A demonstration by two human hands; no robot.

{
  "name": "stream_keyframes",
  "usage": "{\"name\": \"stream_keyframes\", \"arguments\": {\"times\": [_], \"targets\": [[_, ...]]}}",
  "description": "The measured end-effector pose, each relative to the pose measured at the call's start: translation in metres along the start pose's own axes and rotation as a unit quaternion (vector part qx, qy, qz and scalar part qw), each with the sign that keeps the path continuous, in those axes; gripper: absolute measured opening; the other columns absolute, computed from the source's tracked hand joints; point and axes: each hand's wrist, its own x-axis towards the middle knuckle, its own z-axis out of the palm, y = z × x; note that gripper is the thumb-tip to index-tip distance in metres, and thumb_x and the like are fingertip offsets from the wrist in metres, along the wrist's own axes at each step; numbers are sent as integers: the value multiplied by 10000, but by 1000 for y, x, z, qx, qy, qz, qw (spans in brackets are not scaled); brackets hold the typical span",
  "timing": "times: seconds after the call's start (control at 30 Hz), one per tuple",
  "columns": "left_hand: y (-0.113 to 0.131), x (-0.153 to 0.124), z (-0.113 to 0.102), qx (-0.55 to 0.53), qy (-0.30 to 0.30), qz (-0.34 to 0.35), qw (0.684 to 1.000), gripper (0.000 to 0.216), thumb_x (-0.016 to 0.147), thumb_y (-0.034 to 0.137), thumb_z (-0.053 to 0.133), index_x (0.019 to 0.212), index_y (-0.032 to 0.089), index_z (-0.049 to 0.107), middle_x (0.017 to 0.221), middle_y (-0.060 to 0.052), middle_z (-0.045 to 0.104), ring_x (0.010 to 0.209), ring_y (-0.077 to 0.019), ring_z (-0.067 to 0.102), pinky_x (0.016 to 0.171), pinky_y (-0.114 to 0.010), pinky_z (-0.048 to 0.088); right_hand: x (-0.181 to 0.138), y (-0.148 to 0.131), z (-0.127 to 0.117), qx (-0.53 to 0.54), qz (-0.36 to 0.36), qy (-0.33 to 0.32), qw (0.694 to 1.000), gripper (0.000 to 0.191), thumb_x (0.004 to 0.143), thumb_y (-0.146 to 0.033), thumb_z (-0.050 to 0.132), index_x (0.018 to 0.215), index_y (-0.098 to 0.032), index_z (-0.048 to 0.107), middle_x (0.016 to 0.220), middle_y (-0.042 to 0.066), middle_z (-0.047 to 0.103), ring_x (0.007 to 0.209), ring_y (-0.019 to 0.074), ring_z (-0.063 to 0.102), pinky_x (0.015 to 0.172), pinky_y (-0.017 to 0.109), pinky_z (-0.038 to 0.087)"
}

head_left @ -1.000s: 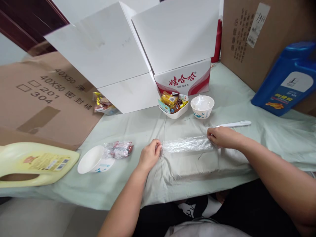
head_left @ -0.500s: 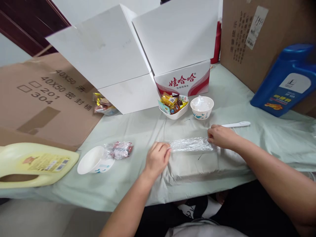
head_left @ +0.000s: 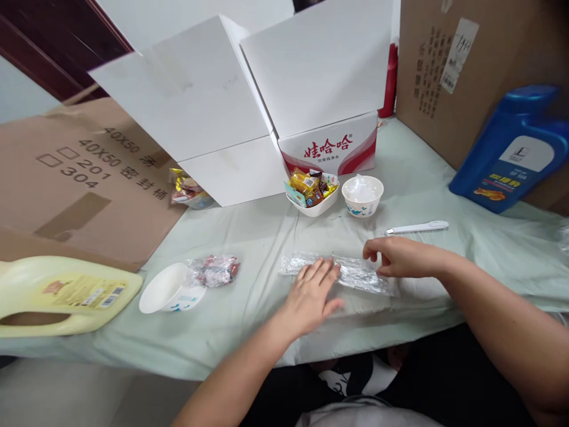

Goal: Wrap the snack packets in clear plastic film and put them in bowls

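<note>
Below frame centre, the plastic strip (head_left: 354, 274) looks light, slippery, end-pinchable; left hand (head_left: 312, 298) spread, right hand (head_left: 399, 257) curled, grip unclear.

We count two hands, a left hand (head_left: 313, 293) and a right hand (head_left: 400, 256), over one clear plastic strip (head_left: 360, 274). We see two paper bowls, one tipped bowl (head_left: 162, 290) and one upright bowl (head_left: 362, 207), plus one snack dish (head_left: 313, 210), whose heaped packets (head_left: 304, 182) we cannot number. We find one white knife (head_left: 418, 228), one red-printed box (head_left: 329, 145), two jugs, one yellow (head_left: 84, 293) and one blue (head_left: 507, 160), and two brown cartons (head_left: 84, 172).
</note>
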Motion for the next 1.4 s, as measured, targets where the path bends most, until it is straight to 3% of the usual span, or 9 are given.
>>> {"name": "stream_keyframes", "arguments": {"times": [0.13, 0.23, 0.37, 0.5, 0.63, 0.9, 1.17, 1.27, 1.4], "targets": [[11, 1, 7, -31, -89, 67, 993, 756, 892, 594, 523, 1514, 243, 274, 1557, -133, 340, 1473, -358, 188, 1147, -641, 167, -21, -18, -5, 138, -151, -44, 978, 422, 744, -90, 547, 1143, -203, 624, 1292, 88, 593, 732, 99, 652, 646, 223, 480], [13, 0, 2, -98, -115, 178, 972, 642, 916, 508, 529, 1491, 317, 315, 1553, -53, 365, 1478, -303, 201, 1178, -580, 174, -26, -25, -5, 277, -202, -142, 929, 278, 803, -134, 562, 1055, -181, 669, 1122, 73, 688, 709, 104, 665, 638, 223, 503], [15, -2, 0, -150, -67, 199, 966, 523, 881, 460, 565, 1372, 300, 486, 1513, -80, 402, 1434, -333, 271, 1162, -556, 238, -12, -25, 2, 460, -144, -154, 863, 223, 844, -350, 662, 937, -148, 645, 767, 20, 704, 654, 123, 676, 569, 208, 501], [15, -4, 5, -184, -57, 167, 967, 568, 902, 457, 523, 1408, 214, 440, 1389, -148, 528, 1320, -327, 438, 1134, -546, 286, 13, -21, 16, 579, -79, -58, 809, 441, 773, -535, 728, 957, -146, 633, 890, 65, 710, 796, 169, 706, 637, 234, 540], [13, -4, 6, -201, -60, 169, 963, 532, 928, 436, 481, 1402, 194, 454, 1339, -157, 575, 1265, -309, 503, 1097, -489, 355, 32, -20, 34, 631, -47, -38, 774, 488, 769, -551, 732, 1036, -155, 631, 1063, 110, 691, 1034, 224, 671, 882, 344, 539], [13, -2, 5, -167, -72, 142, 973, 488, 887, 397, 569, 1306, 152, 520, 1201, -151, 627, 1154, -307, 561, 1003, -451, 450, 47, -16, 61, 596, -25, -31, 802, 545, 796, -531, 710, 1178, -162, 585, 1291, 142, 581, 1240, 256, 545, 1077, 428, 420], [13, -3, 6, -134, -60, 150, 978, 470, 858, 348, 613, 1271, 135, 537, 1154, -143, 639, 1105, -304, 578, 989, -456, 471, 54, -9, 65, 407, -82, 27, 909, 451, 938, -349, 514, 1356, -183, 473, 1439, 140, 482, 1357, 235, 429, 1135, 447, 332], [9, -4, 5, -135, -13, 146, 980, 325, 885, 313, 574, 1165, 149, 599, 1064, -124, 675, 1033, -277, 617, 932, -438, 517, 54, -10, 71, 276, -125, 66, 951, 379, 911, -226, 497, 1281, -157, 544, 1464, 162, 446, 1330, 246, 463, 1104, 449, 378], [4, -10, -3, -134, 142, 134, 971, 196, 881, 225, 571, 1059, 158, 621, 1033, -107, 688, 1006, -238, 645, 915, -398, 542, 52, -15, 85, 116, -171, 130, 970, 394, 886, -155, 492, 1273, -139, 566, 1474, 185, 426, 1349, 261, 444, 1109, 453, 388]]}}
